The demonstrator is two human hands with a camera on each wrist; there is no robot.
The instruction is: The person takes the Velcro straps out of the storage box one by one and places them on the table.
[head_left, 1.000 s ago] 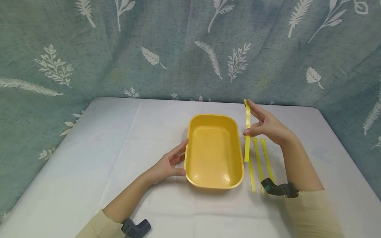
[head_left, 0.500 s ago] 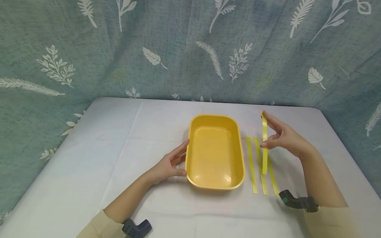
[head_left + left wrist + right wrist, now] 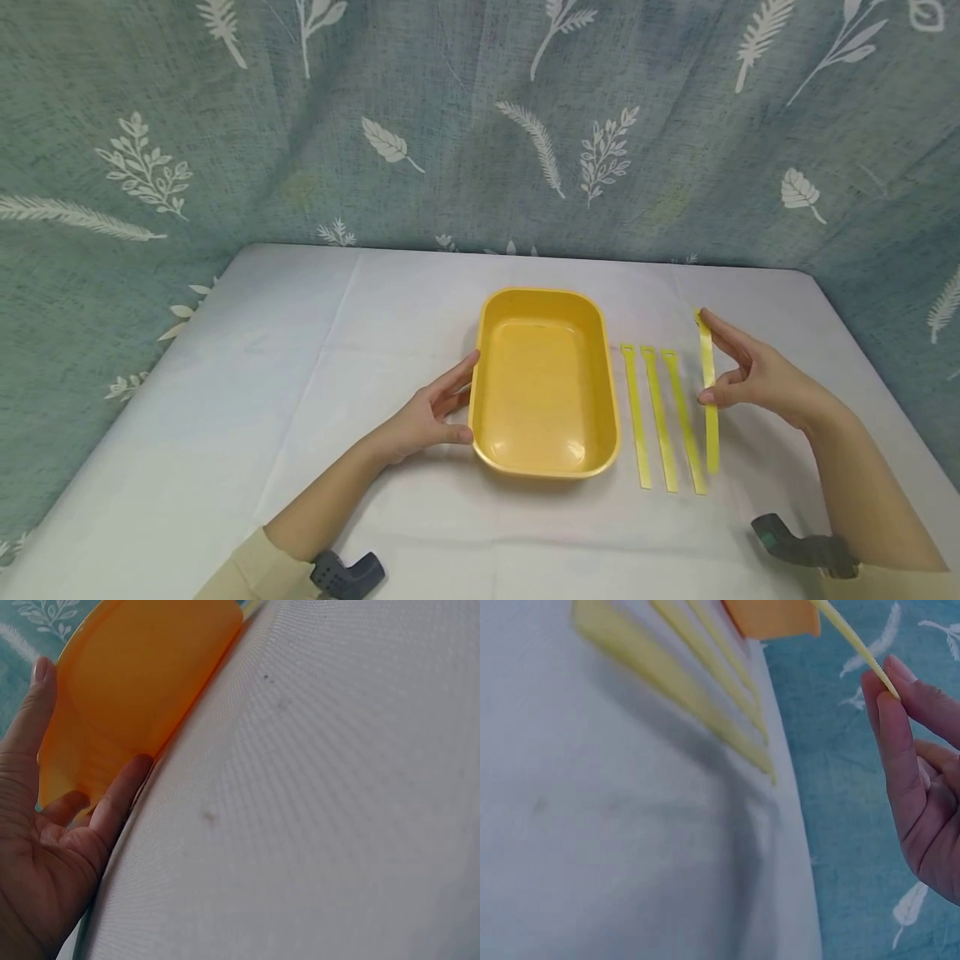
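Note:
A yellow plastic basin (image 3: 536,387) sits upright in the middle of the table. My left hand (image 3: 420,423) touches its left side with fingers and thumb spread and fairly straight. In the left wrist view, fingertips rest against the orange-looking wall of the basin (image 3: 142,682). Between thumb and fingers, my right hand (image 3: 768,379) pinches a narrow yellow strap (image 3: 708,354), held above the cloth. The right wrist view shows fine ridges along this strap (image 3: 847,634). To its left lie three similar straps (image 3: 660,421) side by side, each with a slotted end pointing away from me.
A white cloth covers the table (image 3: 360,517). Behind it hangs a green-blue curtain (image 3: 450,125) with white leaf prints, close to the table's far edge. Dark wrist devices (image 3: 347,575) sit on both forearms.
My right hand has carried the pinched strap rightward and toward me, from beside the basin to right of the three lying straps, which now show fully. My left hand and the basin stay put.

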